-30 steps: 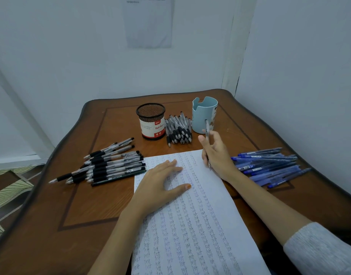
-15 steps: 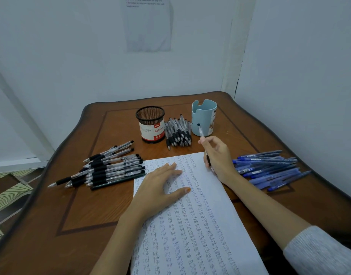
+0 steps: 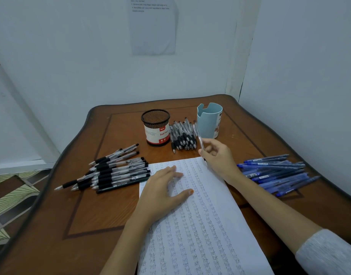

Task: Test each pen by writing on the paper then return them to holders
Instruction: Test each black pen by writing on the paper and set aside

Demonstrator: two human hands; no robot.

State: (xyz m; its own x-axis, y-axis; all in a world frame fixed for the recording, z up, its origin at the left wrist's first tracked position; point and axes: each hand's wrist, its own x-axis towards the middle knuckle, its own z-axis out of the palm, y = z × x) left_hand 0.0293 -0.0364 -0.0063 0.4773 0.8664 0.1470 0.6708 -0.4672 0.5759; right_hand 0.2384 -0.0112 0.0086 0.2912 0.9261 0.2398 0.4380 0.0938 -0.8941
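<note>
Clear plastic with a dark grip section formed the pen (image 3: 199, 138), which was pinched in the right hand (image 3: 220, 161). The thumb and curled fingers closed round its lower barrel. Its upper end rose out of the hand and tilted away from the person, toward the light blue holder (image 3: 209, 122) just beyond the knuckles. The tip was hidden behind the fingers, so contact with the paper (image 3: 200, 225) could not be told.

The pen was judged light and stiff, with a smooth barrel likely to slip or roll. The dark grip near the tip looked the surest place to hold it for writing, and the mid-barrel for dropping it into a holder.

The left hand (image 3: 162, 189) lay flat on the sheet, nearer the person than the right hand. Its fingers were straight and spread, holding nothing and steadying the paper, which was filled with rows of the word "test".

Beyond the left fingertips stood the mesh holder (image 3: 155, 126). A heap of black-grip pens (image 3: 182, 137) lay between the two holders. More black-grip pens (image 3: 115, 171) lay outward of the left hand, and blue pens (image 3: 275, 173) outward of the right wrist, all on the wooden table (image 3: 81, 215).
</note>
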